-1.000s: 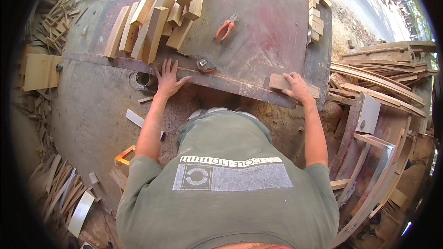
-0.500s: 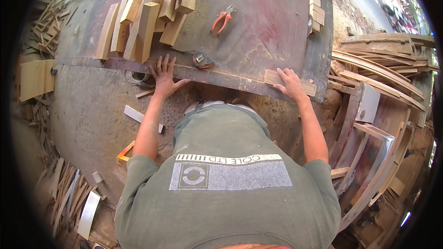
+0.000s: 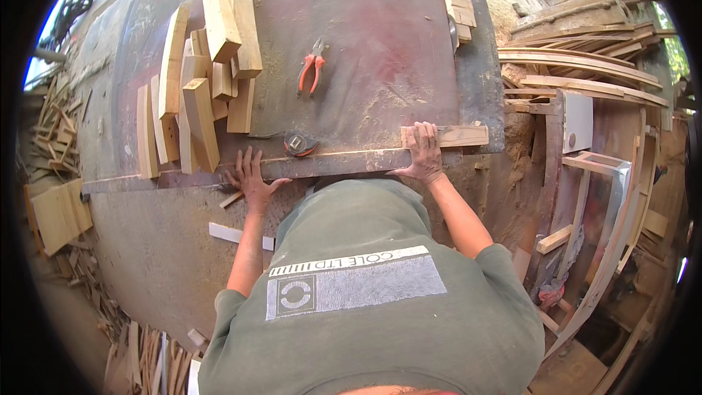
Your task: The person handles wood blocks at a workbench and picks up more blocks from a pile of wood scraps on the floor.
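Item: wooden block (image 3: 464, 136), one. It is lying on the desk (image 3: 365, 36), lengthwise along the near edge toward the right corner, seemingly so that it is staying within easy reach.

Right hand (image 3: 424, 155): lying across the block's left end. The grip is spreading loosely, fingers draping over the wood and thumb pointing away to the left along the edge; it appears to be steadying the piece from above rather than pinching it.

Left hand (image 3: 254, 181): resting at the near edge, grip spreading wide, holding nothing; probably bracing the body.

Tape measure (image 3: 298, 144), one: sitting between the hands, just inside the edge, presumably for handiness.

Pliers (image 3: 311, 69), orange-handled, one pair: lying farther in, handles pointing toward the person, likely for easy picking up.

Timber pieces (image 3: 201, 121), several: piling at left, some crossing over others, apparently leaving the middle free.

Small blocks (image 3: 459, 11), several: lining the right side, perhaps being grouped apart.
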Action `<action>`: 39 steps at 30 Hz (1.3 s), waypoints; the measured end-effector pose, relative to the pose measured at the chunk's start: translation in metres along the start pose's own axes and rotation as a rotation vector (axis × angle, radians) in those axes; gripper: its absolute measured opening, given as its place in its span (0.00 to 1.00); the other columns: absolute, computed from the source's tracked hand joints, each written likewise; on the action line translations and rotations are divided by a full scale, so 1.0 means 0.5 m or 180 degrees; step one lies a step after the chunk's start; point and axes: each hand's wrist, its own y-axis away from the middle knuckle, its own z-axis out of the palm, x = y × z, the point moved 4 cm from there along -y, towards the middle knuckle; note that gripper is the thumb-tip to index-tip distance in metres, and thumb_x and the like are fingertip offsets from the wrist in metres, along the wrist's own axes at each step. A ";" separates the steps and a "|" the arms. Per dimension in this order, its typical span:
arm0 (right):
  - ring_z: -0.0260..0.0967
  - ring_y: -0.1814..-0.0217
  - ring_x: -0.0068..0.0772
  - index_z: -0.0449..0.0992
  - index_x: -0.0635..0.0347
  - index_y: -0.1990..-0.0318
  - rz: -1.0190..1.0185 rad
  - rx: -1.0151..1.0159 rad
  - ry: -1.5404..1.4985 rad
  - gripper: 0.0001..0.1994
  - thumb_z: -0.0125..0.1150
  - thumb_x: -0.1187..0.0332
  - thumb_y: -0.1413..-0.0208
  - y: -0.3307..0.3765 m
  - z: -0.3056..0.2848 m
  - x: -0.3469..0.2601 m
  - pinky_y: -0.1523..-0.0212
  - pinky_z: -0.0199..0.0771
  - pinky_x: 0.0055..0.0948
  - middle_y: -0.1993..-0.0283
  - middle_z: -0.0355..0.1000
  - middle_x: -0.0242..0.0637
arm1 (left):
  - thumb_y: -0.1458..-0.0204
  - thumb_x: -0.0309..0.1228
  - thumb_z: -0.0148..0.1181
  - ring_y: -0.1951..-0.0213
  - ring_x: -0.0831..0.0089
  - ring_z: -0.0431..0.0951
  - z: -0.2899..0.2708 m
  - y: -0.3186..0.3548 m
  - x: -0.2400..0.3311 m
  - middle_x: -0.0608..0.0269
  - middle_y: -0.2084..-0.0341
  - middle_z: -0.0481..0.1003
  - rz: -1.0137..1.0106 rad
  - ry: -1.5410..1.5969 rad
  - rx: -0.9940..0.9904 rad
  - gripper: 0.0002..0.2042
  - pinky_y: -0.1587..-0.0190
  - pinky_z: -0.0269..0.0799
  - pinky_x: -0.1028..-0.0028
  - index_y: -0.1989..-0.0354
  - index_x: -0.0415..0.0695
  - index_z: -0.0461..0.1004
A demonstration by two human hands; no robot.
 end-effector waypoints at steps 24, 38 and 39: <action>0.53 0.28 0.63 0.63 0.64 0.32 -0.0389 0.0452 0.0458 0.64 0.63 0.17 0.69 -0.130 0.051 0.078 0.23 0.46 0.61 0.34 0.59 0.57 | 0.64 0.72 0.67 0.23 0.62 0.46 0.060 -0.109 0.008 0.66 0.26 0.57 -0.0195 0.0129 0.0394 0.46 0.27 0.28 0.32 0.40 0.55 0.68; 0.49 0.26 0.63 0.59 0.62 0.31 -0.0294 0.0324 -0.0051 0.64 0.76 0.28 0.73 -0.149 0.047 0.076 0.22 0.44 0.59 0.33 0.57 0.55 | 0.60 0.77 0.61 0.27 0.51 0.47 0.084 -0.139 0.007 0.51 0.34 0.55 -0.0484 0.0087 0.0386 0.53 0.31 0.29 0.25 0.32 0.48 0.62; 0.50 0.26 0.63 0.60 0.61 0.31 -0.0185 0.0237 -0.0018 0.63 0.76 0.29 0.73 -0.143 0.043 0.077 0.23 0.44 0.58 0.33 0.58 0.55 | 0.60 0.79 0.58 0.27 0.52 0.48 0.055 -0.138 0.028 0.52 0.35 0.58 -0.0517 0.0002 0.0081 0.55 0.31 0.29 0.24 0.33 0.46 0.65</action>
